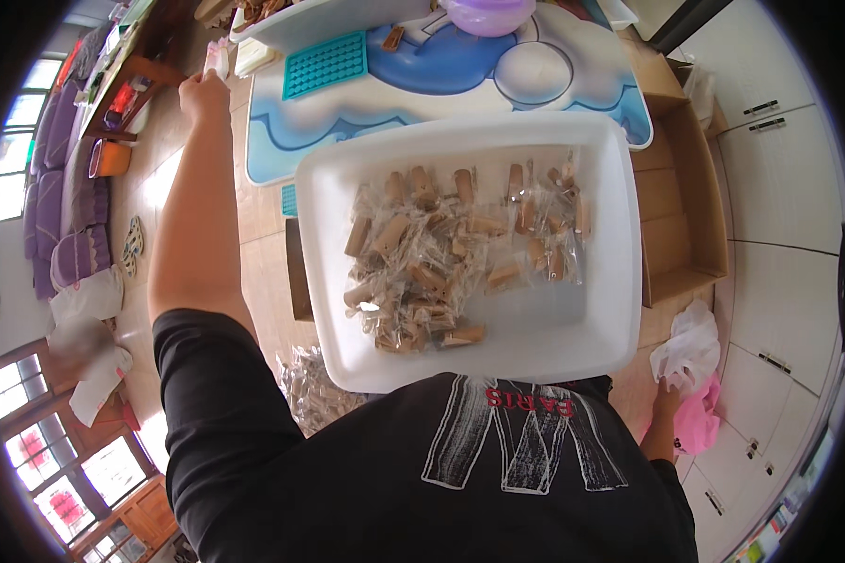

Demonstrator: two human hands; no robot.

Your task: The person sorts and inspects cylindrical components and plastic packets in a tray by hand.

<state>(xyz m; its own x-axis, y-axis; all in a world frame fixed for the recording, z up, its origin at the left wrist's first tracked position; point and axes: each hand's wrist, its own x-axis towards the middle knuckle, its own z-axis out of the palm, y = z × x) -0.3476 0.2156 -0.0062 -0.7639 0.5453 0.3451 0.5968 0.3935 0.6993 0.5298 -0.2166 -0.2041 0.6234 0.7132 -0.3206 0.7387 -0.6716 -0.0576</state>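
My left arm stretches far forward at the left. My left hand [206, 97] is closed around a small white-and-pink piece [218, 58], perhaps plastic; its exact kind is unclear. Low at the right, my right hand [666, 402] is against a crumpled white plastic bag [689, 345], and its fingers are mostly hidden there. A pink plastic bag [699, 419] lies beside that hand. Before my body, a large white plastic tub [620, 253] holds many brown, roughly cylindrical pieces [390, 235] in clear wrappers. They crowd its left side and far end.
Beyond the tub is a blue-and-white patterned table [282, 141] with a teal grid tray [326, 65], a white bin [319, 28] and a purple bowl [488, 15]. More wrapped pieces [314, 389] lie below left. An open cardboard box [676, 202] and white cabinets [775, 178] stand right.
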